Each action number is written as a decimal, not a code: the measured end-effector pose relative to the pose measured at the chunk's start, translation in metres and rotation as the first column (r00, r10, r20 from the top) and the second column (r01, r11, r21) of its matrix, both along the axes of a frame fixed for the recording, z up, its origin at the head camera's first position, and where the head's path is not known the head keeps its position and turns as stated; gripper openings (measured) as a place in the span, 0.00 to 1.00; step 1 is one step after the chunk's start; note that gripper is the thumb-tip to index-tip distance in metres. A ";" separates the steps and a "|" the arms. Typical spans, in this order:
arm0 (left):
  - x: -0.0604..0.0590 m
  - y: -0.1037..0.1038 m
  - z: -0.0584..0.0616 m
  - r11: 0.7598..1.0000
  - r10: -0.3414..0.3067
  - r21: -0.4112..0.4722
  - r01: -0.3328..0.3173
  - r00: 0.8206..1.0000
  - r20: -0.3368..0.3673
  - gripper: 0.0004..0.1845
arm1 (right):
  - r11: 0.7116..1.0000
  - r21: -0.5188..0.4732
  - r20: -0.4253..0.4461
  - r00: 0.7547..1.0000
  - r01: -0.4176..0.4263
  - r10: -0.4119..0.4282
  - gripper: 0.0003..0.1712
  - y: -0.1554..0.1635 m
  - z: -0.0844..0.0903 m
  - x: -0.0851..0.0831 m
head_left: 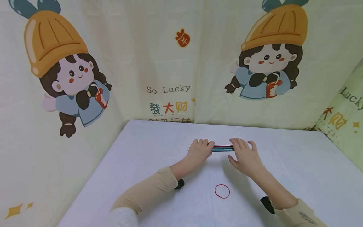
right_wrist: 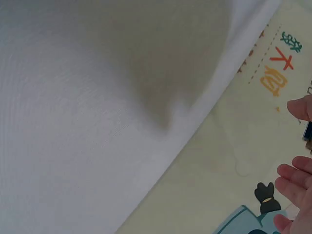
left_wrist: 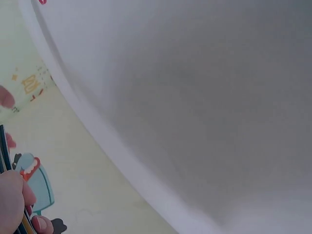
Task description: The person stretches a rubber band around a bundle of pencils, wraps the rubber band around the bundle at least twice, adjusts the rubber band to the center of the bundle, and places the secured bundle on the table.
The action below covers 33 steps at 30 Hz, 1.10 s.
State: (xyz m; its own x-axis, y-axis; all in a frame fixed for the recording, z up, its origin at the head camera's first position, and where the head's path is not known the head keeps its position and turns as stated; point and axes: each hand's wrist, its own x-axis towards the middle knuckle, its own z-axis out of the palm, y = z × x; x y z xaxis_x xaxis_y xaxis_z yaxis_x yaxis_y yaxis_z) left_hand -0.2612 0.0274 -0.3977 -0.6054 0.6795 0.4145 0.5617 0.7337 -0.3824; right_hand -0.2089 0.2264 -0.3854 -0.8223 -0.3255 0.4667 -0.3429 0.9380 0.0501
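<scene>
My left hand [head_left: 199,153] grips a bundle of slim, pencil-like sticks [head_left: 223,148], held level above the white table. Dark red and teal sticks show between the hands, and pale ends poke out past the left hand. In the left wrist view, curled fingers [left_wrist: 12,200] wrap the dark sticks [left_wrist: 5,151] at the lower left edge. At the bundle's right end is my right hand [head_left: 247,157], its thumb and fingers spread apart. The right wrist view has the stick ends [right_wrist: 308,131] between thumb and fingers; whether they touch, I cannot tell.
A red circle [head_left: 222,191] is drawn on the white tabletop [head_left: 170,208], nearer to me than the hands. Behind the table hangs a cream curtain [head_left: 158,56] printed with cartoon figures and lettering. Black wrist devices [head_left: 267,205] sit under both forearms.
</scene>
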 end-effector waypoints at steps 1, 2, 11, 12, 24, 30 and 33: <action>-0.001 -0.003 0.001 1.000 0.008 -0.003 -0.008 1.000 0.011 0.15 | 0.999 -0.032 0.011 1.000 0.010 -0.010 0.37 0.005 0.000 0.001; -0.002 -0.006 0.003 1.000 0.015 -0.007 -0.015 1.000 0.024 0.15 | 0.998 -0.056 0.024 1.000 0.019 -0.017 0.38 0.009 0.001 0.002; -0.001 -0.021 0.009 1.000 0.008 -0.013 -0.008 0.999 0.037 0.15 | 0.999 -0.026 0.149 0.989 -0.020 0.024 0.43 0.017 -0.007 0.003; -0.001 -0.021 0.009 1.000 0.003 -0.012 -0.003 1.000 0.030 0.15 | 0.999 -0.029 0.149 0.988 -0.025 0.030 0.43 0.016 -0.007 0.003; 0.002 -0.020 0.004 0.999 -0.024 -0.033 0.023 0.999 -0.032 0.14 | 1.000 -0.007 0.189 0.982 0.011 -0.009 0.41 0.006 -0.008 0.007; 0.002 -0.021 0.002 0.999 -0.001 -0.046 0.001 1.000 0.011 0.14 | 0.999 -0.040 0.178 0.984 0.014 -0.007 0.41 0.006 -0.008 0.006; 0.001 -0.021 0.001 0.999 0.005 -0.048 -0.004 1.000 0.018 0.14 | 0.998 -0.059 0.174 0.985 0.008 0.003 0.42 0.006 -0.009 0.005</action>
